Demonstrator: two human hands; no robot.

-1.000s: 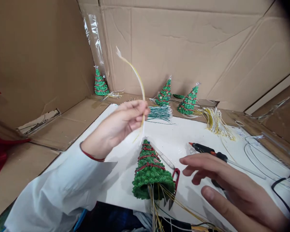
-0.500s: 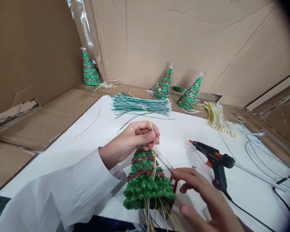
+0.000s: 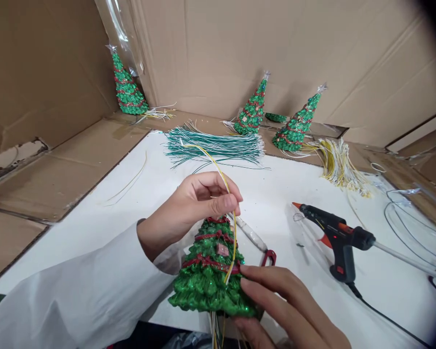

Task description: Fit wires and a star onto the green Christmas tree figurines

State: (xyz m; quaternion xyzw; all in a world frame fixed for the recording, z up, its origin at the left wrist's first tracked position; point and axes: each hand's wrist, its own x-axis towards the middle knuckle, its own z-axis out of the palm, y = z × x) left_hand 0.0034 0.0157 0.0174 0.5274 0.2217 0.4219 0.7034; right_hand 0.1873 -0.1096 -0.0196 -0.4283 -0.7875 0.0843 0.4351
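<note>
My left hand (image 3: 203,206) pinches a thin yellow-and-white wire (image 3: 235,232) between thumb and fingers. The upper part of the wire bends away to the left, and its lower end meets the front of a green Christmas tree figurine (image 3: 207,286). Red garlands and a small pink gift decorate this tree; its top is hidden behind my left hand. My right hand (image 3: 287,305) grips the lower right side of the tree, fingers on its front and thumb by the base. Several loose wires (image 3: 215,325) hang out below the base.
A black glue gun (image 3: 336,237) lies at right, its cord running forward. Behind the tree is a white-handled tool (image 3: 252,233) with a red end. Green wires (image 3: 214,145), yellow-white wires (image 3: 339,160) and finished trees (image 3: 127,92) line the cardboard back.
My right hand has moved in from beside the tree and now holds its lower right side. The wire in my left hand curves more to the left. The camera view has shifted slightly.
</note>
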